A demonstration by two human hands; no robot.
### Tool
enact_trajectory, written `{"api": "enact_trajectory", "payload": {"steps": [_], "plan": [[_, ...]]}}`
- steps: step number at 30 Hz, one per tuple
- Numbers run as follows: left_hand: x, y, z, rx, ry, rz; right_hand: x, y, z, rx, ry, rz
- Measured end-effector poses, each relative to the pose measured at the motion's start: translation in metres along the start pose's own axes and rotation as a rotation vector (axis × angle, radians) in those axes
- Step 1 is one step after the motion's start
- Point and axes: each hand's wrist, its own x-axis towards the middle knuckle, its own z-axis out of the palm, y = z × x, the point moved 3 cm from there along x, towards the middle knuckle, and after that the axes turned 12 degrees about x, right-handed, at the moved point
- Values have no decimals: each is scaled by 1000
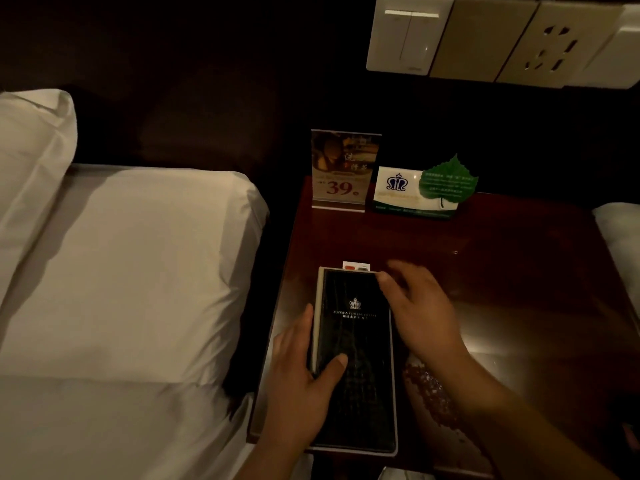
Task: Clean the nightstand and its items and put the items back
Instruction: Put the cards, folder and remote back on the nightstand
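Through the head camera I look down on the dark, glossy nightstand [502, 271]. The black folder [356, 382], with a small crown mark and pale lettering on its cover, lies flat on the nightstand's front left part. Its long side runs along the nightstand's left edge and its near end comes close to the front edge. My left hand [304, 372] grips it at that left edge, the fingers curled along the folder's side and the thumb pressed down on the cover. My right hand [422, 310] is over the middle of the nightstand, its fingers spread loose and wide and holding nothing. It is blurred, and one fingertip sits at the folder's far right corner, but I cannot tell whether it touches. The white end of a remote [356, 266], with a red and a grey button, peeks out from under the folder's far end. At the nightstand's back left corner a clear sign [341, 171] stands upright, printed with a large 39. Just beside it along the back edge stands a white card [398, 192] with a blue crown, and a green leaf [446, 183] overlaps the card's right side. Near the nightstand's front, by my right forearm, lies a speckled reddish patch [429, 393] that I cannot make out. A white bed [121, 271] with a pillow [31, 150] is left of the nightstand. On the wall above the nightstand are a switch [408, 36] and a socket [550, 46].
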Motion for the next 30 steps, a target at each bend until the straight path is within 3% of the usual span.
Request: {"api": "enact_trajectory", "payload": {"steps": [3,6,10,20,30], "plan": [[0,0,1,2,-10,-9,-50,25,5,128,-61,149],[0,1,0,6,-39,-4,-80,21,22,162,-128,125],[6,1,-4,41,-86,8,-83,11,30,173,-74,119],[16,-6,-11,-21,-32,14,-72,7,40,162,-69,44],[16,-8,-9,-45,-37,-3,-74,6,40,237,-61,98]]}}
